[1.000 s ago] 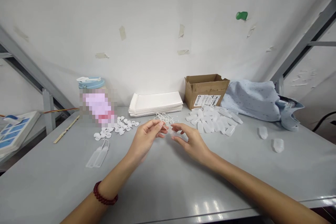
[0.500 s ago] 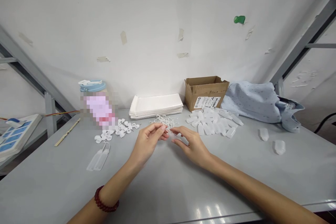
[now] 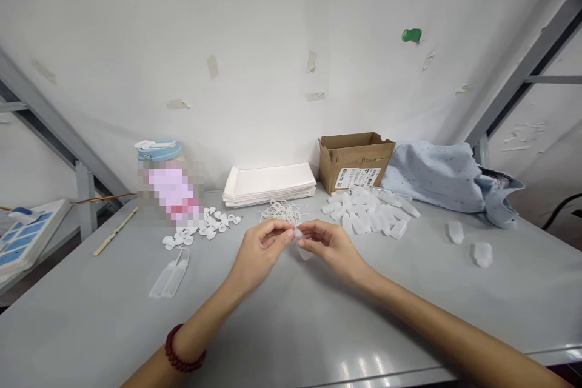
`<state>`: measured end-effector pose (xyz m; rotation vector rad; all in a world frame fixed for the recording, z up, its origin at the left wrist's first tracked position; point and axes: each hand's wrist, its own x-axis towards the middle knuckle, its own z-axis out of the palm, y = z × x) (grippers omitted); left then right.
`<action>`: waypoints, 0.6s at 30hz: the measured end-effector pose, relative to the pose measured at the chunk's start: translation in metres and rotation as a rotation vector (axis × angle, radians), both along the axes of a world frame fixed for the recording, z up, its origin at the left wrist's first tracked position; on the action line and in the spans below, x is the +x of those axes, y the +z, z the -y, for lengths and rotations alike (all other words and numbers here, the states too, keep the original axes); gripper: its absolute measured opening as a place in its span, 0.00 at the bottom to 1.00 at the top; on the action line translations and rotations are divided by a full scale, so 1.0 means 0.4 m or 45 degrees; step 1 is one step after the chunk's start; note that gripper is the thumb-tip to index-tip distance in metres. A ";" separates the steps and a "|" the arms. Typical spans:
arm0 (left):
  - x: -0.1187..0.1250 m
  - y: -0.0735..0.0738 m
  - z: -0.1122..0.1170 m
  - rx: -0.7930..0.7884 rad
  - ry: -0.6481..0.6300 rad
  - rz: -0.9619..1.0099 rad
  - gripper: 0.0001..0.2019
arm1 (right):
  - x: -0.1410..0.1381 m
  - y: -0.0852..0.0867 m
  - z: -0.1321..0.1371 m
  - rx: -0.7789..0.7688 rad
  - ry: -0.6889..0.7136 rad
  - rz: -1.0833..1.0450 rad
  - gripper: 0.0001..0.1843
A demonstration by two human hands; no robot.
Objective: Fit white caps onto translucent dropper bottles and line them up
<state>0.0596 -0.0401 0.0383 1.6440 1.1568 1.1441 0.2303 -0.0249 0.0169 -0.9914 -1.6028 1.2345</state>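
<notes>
My left hand [image 3: 259, 251] and my right hand [image 3: 330, 245] meet fingertip to fingertip over the middle of the grey table [image 3: 291, 321]. Between them they pinch a small clear plastic vial [image 3: 302, 246], the right hand around its body, the left at its top end. Just behind the hands lies a tangle of thin white loops [image 3: 282, 213]. A heap of clear vials [image 3: 370, 213] lies to the right of it, and several white caps [image 3: 202, 227] are scattered to the left. A finished pair of vials on a loop [image 3: 170, 276] lies at the left.
A stack of white sheets [image 3: 269, 182] and an open cardboard box [image 3: 354, 160] stand against the wall. Blue cloth [image 3: 448, 179] lies at the right, with two loose vials [image 3: 468, 242] in front. A blurred pink bottle [image 3: 168, 185] stands at the left.
Both hands have drawn closer until the fingertips touch around the vial. The view has shifted slightly.
</notes>
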 end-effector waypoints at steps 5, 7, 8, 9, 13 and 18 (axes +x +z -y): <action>0.002 -0.003 0.007 0.253 -0.076 -0.226 0.07 | 0.008 0.007 -0.010 -0.294 0.036 -0.293 0.17; -0.002 0.000 0.006 0.295 -0.095 -0.279 0.08 | 0.012 0.013 -0.011 -0.338 0.057 -0.343 0.17; -0.004 0.003 0.006 0.314 -0.094 -0.287 0.08 | 0.013 0.017 -0.010 -0.349 0.091 -0.368 0.17; -0.007 0.005 0.005 0.337 -0.085 -0.297 0.07 | 0.014 0.020 -0.009 -0.355 0.129 -0.390 0.17; -0.016 0.006 0.007 0.484 -0.069 -0.487 0.12 | 0.018 0.030 -0.003 -0.391 0.216 -0.445 0.16; -0.018 -0.016 0.008 0.681 -0.205 -0.691 0.24 | 0.022 0.030 0.001 -0.415 0.234 -0.465 0.14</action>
